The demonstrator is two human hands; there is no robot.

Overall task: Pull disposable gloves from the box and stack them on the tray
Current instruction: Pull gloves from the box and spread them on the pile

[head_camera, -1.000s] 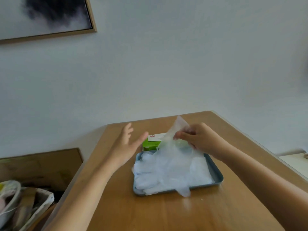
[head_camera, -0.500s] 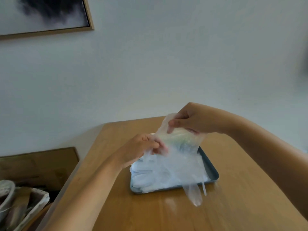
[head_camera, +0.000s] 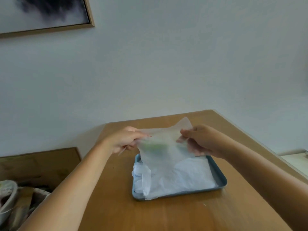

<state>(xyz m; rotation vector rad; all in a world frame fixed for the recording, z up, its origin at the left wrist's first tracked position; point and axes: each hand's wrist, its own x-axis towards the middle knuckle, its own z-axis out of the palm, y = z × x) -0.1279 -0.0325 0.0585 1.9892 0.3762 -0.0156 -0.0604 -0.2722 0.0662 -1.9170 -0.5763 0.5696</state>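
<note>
The left hand [head_camera: 124, 141] and right hand [head_camera: 202, 140] each pinch an upper corner of one clear glove [head_camera: 164, 152], spread taut above the far edge of the tray [head_camera: 220, 176] and its stack [head_camera: 191, 177], so the next move is probably lowering it flat and square.

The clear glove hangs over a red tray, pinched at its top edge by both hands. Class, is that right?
Not quite: the head view shows the tray is blue, not red. The rest stands: the clear glove hangs over it, pinched at its top edge by the left hand and the right hand.
</note>
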